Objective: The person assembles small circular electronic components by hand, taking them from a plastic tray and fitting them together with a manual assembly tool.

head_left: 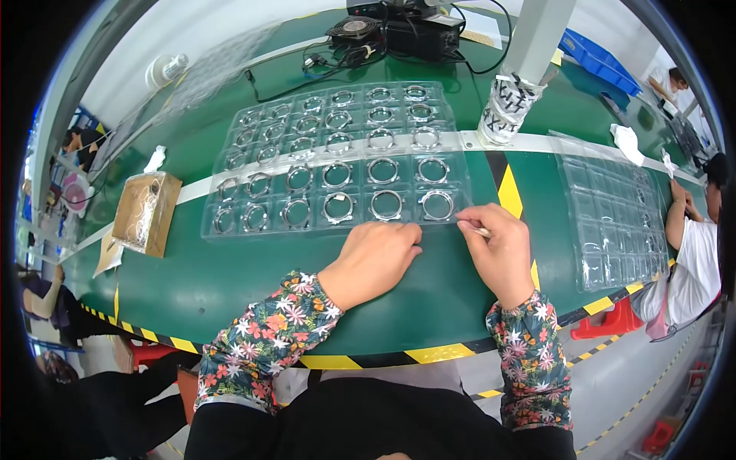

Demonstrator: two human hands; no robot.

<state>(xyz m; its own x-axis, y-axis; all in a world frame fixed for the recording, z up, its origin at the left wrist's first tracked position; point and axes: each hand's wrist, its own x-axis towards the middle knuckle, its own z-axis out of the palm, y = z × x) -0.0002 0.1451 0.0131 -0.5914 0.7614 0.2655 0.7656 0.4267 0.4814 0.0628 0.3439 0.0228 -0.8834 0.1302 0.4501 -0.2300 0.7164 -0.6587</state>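
Observation:
A clear plastic tray (268, 234) lies in front of me, its pockets holding rows of round metal watch cases (371, 205). One case in the nearest row carries a small pale piece (340, 197). My left hand (374, 258) rests at the tray's front edge with its fingers curled closed; whatever they may hold is hidden. By the tray's near right corner, my right hand (502, 249) pinches a thin whitish stick (483, 231) between thumb and fingers. Most of that stick is covered by the hand.
Right of a wrapped post (504, 111) lie stacked clear trays (613, 245). A cardboard box (161, 218) stands at the left. Behind are a black fan (355, 27), cables and a blue bin (598, 61). Striped tape (437, 353) marks the table edge; a person (694, 245) sits at the right.

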